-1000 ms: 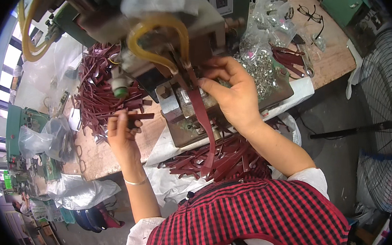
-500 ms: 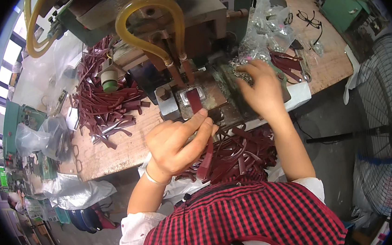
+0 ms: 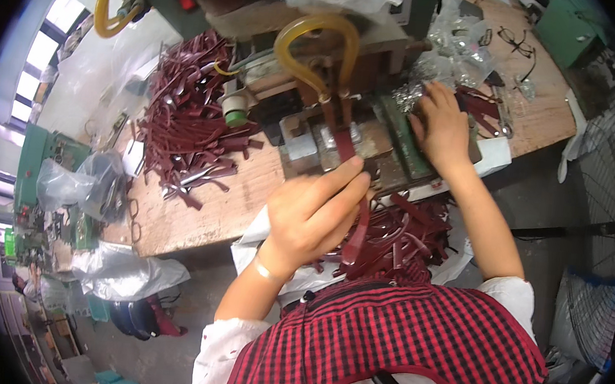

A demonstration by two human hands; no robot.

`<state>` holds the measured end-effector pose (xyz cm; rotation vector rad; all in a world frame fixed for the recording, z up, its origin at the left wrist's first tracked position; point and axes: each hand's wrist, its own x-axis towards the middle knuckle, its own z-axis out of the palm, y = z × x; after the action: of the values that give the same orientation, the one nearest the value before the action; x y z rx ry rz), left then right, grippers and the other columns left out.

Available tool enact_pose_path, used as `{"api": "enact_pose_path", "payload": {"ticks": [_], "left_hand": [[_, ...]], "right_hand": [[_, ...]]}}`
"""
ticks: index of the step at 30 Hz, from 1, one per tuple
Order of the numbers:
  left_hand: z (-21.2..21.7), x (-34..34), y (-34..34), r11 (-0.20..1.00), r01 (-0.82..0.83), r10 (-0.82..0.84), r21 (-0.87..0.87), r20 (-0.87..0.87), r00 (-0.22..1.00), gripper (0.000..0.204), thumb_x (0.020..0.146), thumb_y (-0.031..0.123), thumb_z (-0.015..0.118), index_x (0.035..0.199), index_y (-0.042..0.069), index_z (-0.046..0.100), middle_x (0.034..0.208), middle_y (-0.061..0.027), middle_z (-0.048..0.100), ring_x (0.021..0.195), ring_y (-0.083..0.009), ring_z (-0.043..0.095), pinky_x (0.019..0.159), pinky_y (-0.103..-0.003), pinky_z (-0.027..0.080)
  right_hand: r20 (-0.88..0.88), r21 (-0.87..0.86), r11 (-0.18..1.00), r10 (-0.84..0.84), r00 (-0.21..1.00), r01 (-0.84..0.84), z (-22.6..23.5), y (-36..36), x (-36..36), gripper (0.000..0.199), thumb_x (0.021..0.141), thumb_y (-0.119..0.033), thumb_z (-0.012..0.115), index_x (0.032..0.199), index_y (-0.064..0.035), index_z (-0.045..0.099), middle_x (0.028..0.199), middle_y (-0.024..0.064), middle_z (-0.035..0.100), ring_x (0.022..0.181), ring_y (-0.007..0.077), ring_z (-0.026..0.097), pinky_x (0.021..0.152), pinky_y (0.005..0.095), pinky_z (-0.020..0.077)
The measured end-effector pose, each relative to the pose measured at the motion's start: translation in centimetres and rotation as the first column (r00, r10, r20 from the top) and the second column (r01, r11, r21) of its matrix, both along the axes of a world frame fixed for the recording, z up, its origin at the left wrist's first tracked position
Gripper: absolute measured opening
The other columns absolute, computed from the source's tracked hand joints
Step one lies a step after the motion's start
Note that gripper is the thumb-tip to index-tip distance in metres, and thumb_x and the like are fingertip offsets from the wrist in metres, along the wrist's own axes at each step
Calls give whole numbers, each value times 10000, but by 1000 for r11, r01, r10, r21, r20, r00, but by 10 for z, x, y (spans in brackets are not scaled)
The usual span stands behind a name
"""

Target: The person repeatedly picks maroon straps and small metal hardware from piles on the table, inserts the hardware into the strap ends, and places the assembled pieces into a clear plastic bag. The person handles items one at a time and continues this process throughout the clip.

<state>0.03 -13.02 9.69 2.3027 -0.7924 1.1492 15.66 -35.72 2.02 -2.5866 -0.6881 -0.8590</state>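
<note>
My left hand (image 3: 313,211) pinches a dark red strap (image 3: 346,148) between thumb and fingers. The strap's far end lies on a small metal plate (image 3: 329,138) under the press (image 3: 318,68), and its other end hangs down below my hand. To the right, my right hand (image 3: 443,127) rests at a heap of small shiny metal pieces (image 3: 406,97) beside the press. Its thumb and fingers are apart; whether a tiny piece is between the fingertips cannot be seen.
A large pile of dark red straps (image 3: 189,123) covers the table left of the press; more straps (image 3: 406,233) lie near my lap. Yellow hose (image 3: 319,21) loops above the plate. Eyeglasses (image 3: 516,42) lie at the far right, and a fan (image 3: 608,182) stands beyond the table edge.
The whole view has shifted, so the press and table sit further right in the picture. My left hand keeps hold of the strap at the plate. My right fingers have shifted slightly at the metal pieces.
</note>
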Motion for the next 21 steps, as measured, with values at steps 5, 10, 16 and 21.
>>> {"api": "enact_pose_path", "payload": {"ticks": [5, 10, 16, 21], "left_hand": [[-1, -59, 60, 914, -383, 380, 131, 49, 924, 230, 823, -95, 765, 1016, 29, 748, 1073, -158, 770, 808, -232, 715, 718, -343, 562], [17, -35, 147, 810, -528, 584, 255, -277, 763, 259, 842, -42, 712, 1097, 1, 722, 1014, -120, 720, 899, -305, 668, 772, -367, 527], [-112, -34, 248, 500, -604, 831, 621, -147, 537, 387, 767, 29, 647, 1151, 29, 698, 1048, -124, 626, 998, -337, 580, 862, -445, 481], [-123, -22, 211, 696, -609, 711, 379, -250, 657, 232, 787, 39, 682, 1007, 47, 754, 1003, -82, 708, 931, -320, 620, 855, -435, 483]], "right_hand": [[1, 231, 972, -42, 999, 40, -4, -14, -13, 168, 775, -100, 762, 918, -44, 693, 1044, 118, 719, 1036, 341, 671, 852, 456, 538], [-120, 363, 927, -48, 992, 89, 3, -13, -10, 155, 793, -101, 753, 929, -48, 702, 954, 137, 713, 927, 369, 667, 818, 459, 527], [-74, 419, 907, -9, 997, 39, -2, 2, -10, 103, 837, -76, 732, 935, -43, 736, 909, 137, 725, 885, 351, 676, 811, 452, 527], [-98, 396, 914, -55, 994, 89, 3, -39, -39, 111, 849, -79, 736, 949, -39, 765, 899, 135, 738, 864, 337, 692, 797, 428, 538]]}}
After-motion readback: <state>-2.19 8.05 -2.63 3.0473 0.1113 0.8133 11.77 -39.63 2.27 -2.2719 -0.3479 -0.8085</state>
